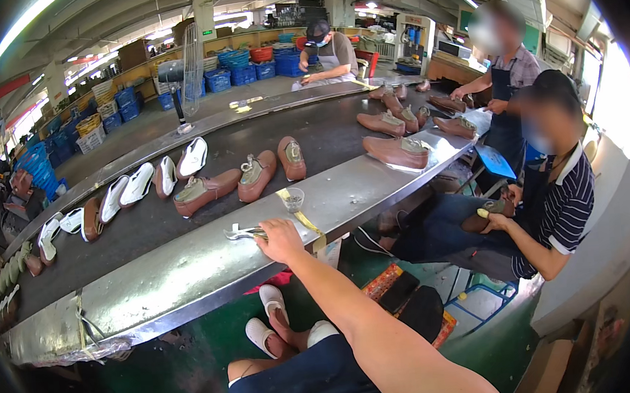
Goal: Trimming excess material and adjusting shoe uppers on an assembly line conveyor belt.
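Observation:
My right hand [281, 241] reaches over the metal rim [188, 267] of the long table. Its fingers are closed around the handle end of metal pliers [241, 233], whose head lies on the rim pointing left. Just beyond the hand stands a small clear cup [293, 200] with small bits in it, beside a strip of yellow tape. Brown shoes [208, 192] and white shoes [137, 184] sit in a row on the dark belt behind the rim. My left hand is out of view.
Co-workers sit along the right side; one in a striped shirt [567, 197] holds a brown shoe [483, 217]. Another person [334, 53] works across the belt. More brown shoes [397, 153] stand at the right. A fan [191, 70] and blue crates [237, 70] are farther back.

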### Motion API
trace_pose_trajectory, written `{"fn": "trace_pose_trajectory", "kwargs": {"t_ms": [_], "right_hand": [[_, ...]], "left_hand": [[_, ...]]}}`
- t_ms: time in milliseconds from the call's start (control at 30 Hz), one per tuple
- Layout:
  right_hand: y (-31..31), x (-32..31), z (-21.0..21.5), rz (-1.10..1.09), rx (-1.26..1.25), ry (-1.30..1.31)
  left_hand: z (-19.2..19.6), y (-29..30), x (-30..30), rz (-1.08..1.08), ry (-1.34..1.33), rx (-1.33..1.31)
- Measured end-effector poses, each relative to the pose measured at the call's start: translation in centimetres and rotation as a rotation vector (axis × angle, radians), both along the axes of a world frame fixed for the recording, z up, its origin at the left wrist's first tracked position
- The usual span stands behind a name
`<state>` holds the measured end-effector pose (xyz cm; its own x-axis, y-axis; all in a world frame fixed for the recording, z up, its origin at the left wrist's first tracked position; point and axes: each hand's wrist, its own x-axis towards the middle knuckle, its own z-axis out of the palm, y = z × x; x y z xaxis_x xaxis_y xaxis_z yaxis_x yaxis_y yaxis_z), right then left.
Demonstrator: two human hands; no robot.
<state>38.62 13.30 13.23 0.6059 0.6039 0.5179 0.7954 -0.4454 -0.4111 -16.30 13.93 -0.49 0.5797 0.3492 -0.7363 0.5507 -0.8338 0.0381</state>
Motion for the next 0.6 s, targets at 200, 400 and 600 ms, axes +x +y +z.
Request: {"fn": "trace_pose_trajectory", "kwargs": {"t_ms": [200, 400, 600], "right_hand": [[0.7, -0.4, -0.1, 0.029, 0.019, -0.015], [0.3, -0.1, 0.2, 0.014, 0.001, -0.044], [0.1, 0.6, -0.1, 0.025, -0.008, -0.065]], "left_hand": [[0.4, -1.2, -2.6, 0.149, 0.019, -0.001], [-5.0, -0.8, -4.8, 0.157, -0.069, 0.052], [-5.7, 0.0, -3.0, 0.28, -0.061, 0.013]]}}
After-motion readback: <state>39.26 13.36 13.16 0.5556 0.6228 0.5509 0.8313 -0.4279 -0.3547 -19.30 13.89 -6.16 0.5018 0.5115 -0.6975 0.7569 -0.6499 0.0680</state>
